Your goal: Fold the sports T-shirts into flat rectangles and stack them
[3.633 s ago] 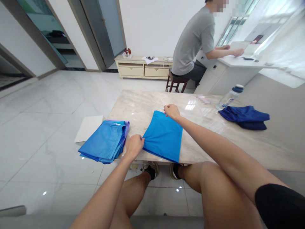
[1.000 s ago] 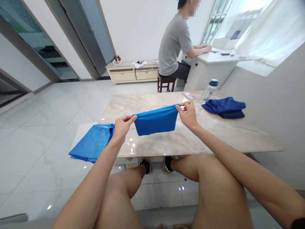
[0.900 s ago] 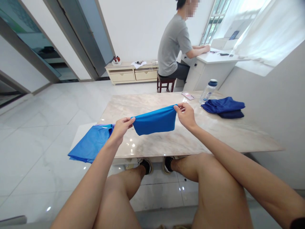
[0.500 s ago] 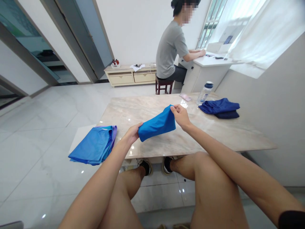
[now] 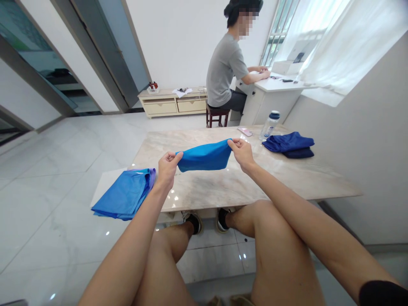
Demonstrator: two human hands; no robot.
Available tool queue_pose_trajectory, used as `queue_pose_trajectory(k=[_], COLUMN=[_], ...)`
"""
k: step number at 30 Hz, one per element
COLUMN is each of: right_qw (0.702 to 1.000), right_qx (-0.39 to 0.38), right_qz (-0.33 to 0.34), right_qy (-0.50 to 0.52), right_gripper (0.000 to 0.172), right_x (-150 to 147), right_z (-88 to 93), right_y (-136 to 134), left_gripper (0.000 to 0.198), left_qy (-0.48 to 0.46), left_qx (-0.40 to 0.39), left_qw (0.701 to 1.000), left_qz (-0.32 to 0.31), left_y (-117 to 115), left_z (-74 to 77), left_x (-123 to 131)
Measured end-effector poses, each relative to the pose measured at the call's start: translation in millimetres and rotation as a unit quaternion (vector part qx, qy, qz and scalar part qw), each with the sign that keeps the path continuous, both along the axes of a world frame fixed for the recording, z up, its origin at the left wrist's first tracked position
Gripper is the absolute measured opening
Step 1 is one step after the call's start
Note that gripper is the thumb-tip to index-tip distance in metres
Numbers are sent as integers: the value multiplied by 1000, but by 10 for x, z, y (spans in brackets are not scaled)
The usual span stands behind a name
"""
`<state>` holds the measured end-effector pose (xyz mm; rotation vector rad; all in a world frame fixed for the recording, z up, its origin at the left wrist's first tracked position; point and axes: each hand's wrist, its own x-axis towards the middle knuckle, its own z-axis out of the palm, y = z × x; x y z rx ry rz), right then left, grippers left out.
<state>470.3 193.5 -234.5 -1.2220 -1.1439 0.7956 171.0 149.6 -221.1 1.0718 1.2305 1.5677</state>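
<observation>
I hold a folded bright blue cloth (image 5: 205, 155) stretched in the air above the marble table (image 5: 242, 187). My left hand (image 5: 167, 165) pinches its left end and my right hand (image 5: 242, 152) pinches its right end. The cloth sags a little between them. A stack of folded blue cloths (image 5: 126, 193) lies at the table's left corner, just left of my left hand.
A dark blue garment pile (image 5: 288, 144), a water bottle (image 5: 269, 124) and a pink phone (image 5: 245, 131) lie at the table's far right. Beyond, a person in a grey shirt (image 5: 225, 72) sits on a stool at a white desk. My bare knees are below the table edge.
The cloth went from flat on the table to lifted between both hands. Half a second ago the hands were closer and the cloth slanted; now it is pulled out level again.
</observation>
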Motion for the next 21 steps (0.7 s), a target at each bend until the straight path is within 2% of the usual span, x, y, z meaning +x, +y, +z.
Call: queue_pose_trajectory(k=[5,8,12,17,21], right_qw=[999,999,995,975,942], right_qx=[13,26,39,80,101], right_qz=[32,35,43,15,-10], right_qy=[0,-4,-80,-207,-321], right_gripper=[61,60,41,20,11], right_x=[-46,-65,-62,-2,43], right_z=[63,102,161,154,111], right_y=[-46,-85,-120,-102,-92], left_gripper=[62,61,61,58,46], left_qy=[-17,-40,-37,37,147], left_qx=[-13,-24,-16,-1,-4], left_qw=[998,997,997,999,989], left_qz=[51,66,63,34,23], left_y=[-53,-69,-89,-127,-139], left_z=[12,-3,0,16,14], left_x=[-159,-204,-232,-306,-389])
